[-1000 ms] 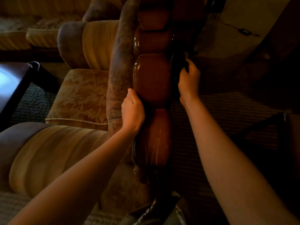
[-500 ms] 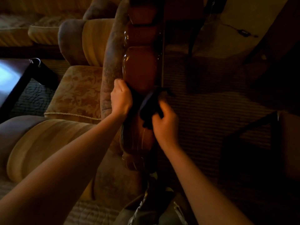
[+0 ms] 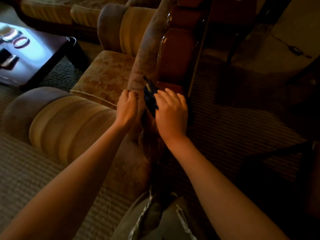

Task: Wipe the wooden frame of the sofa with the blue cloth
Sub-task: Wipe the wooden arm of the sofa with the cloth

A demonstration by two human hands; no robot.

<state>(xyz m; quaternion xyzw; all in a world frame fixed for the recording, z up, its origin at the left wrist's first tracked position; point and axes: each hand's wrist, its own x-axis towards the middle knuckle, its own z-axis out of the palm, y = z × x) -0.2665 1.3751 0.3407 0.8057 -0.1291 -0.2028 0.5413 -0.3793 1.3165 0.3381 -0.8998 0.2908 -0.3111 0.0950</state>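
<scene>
Two bare hands and one cloth at the back of a sofa. The right hand [image 3: 170,112] lies over the blue cloth [image 3: 150,99], fingers spread and only slightly bent, pressing it onto the wooden frame [image 3: 176,54]; its grip is loose and flat rather than closed around the fabric. The left hand [image 3: 127,106] rests on the upholstered top edge of the sofa backrest [image 3: 143,54] with fingers curled inward; whether they pinch the fabric cannot be told. The cloth sits between the two hands, bunched against the lower part of the polished frame, a pale tag [image 3: 147,86] showing at its upper end. Two rolled cushions [image 3: 69,122] are visible, one near and one far.

Compared with half a second earlier, the right hand has opened from a gathered hold on the cloth to a flat press, and the view has swung to show more of the dark glossy surface [image 3: 50,49] at upper left, carrying several small objects too blurred to identify. No writing is legible.
</scene>
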